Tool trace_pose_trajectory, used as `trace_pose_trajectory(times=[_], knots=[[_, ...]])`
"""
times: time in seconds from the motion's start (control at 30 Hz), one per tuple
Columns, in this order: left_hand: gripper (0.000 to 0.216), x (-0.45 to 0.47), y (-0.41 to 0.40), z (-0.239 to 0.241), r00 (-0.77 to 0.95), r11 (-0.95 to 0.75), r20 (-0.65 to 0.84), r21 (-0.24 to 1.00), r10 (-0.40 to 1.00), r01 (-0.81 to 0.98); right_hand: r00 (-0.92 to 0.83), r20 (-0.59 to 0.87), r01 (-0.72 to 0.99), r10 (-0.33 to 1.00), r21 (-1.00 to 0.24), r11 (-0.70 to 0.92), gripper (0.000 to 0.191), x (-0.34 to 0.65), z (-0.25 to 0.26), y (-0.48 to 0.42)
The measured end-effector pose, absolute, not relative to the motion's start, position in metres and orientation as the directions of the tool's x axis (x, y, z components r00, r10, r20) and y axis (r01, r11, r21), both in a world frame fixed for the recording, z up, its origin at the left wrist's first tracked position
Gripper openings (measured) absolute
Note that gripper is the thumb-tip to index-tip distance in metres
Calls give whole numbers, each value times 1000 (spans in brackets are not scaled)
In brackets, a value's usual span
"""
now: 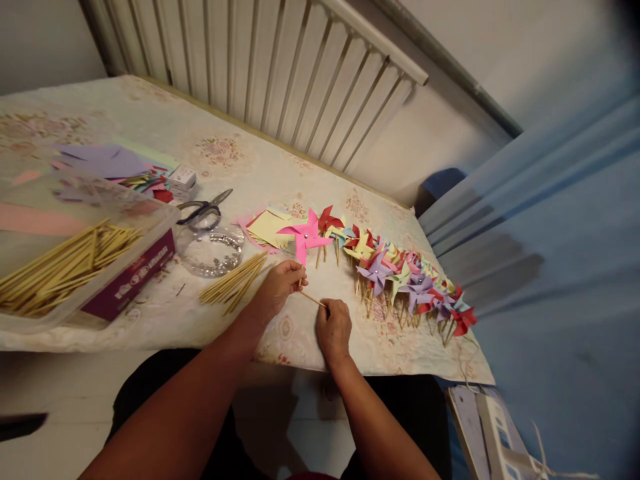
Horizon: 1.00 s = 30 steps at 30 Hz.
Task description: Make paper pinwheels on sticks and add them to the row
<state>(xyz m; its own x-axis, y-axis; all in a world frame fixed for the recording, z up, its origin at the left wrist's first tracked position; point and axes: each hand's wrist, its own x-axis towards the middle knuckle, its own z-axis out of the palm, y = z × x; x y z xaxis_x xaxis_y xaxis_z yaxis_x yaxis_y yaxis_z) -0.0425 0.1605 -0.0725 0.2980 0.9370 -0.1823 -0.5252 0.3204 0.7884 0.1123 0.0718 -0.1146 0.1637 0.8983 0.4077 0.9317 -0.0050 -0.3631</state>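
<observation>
The pink pinwheel [304,237] stood just left of the frame's centre, above the two hands. It was a folded paper wheel of bright pink, with pointed blades fanning out from a small pale stud at its hub. One blade pointed up and another hung down toward the left hand [277,287]. That hand was closed, its fingertips pinching the upper end of a thin wooden stick [313,298] right under the wheel. The stick slanted down to the right across the short gap between the hands. The right hand [333,329], lower and right of centre, was curled over with thumb and forefinger pinching the stick's lower end. How the wheel joined the stick was hidden behind the left fingers.

To the right of the pink wheel, a crowded row of finished pinwheels [400,277] in red, yellow, purple and pale blue ran down toward the right edge of the patterned tablecloth [150,313], their sticks lying under them. Just left of the left hand lay a loose bundle of sticks [235,280]. Above that sat a clear round dish [210,250] with small shiny pieces, and black-handled scissors [205,210] beside its upper rim. Yellow paper squares [267,227] lay just left of the pink wheel. At the left edge, a clear plastic tub [150,223] held many more sticks, and sheets of coloured paper [105,163] lay beyond it in the upper left.
</observation>
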Motion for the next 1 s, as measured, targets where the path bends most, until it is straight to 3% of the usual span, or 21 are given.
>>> trace_pose_trajectory(times=[1.0], knots=[[26, -42, 163, -74, 292, 307, -173, 800, 941, -515, 87, 449, 921, 889, -376, 100, 26, 114, -117, 71]])
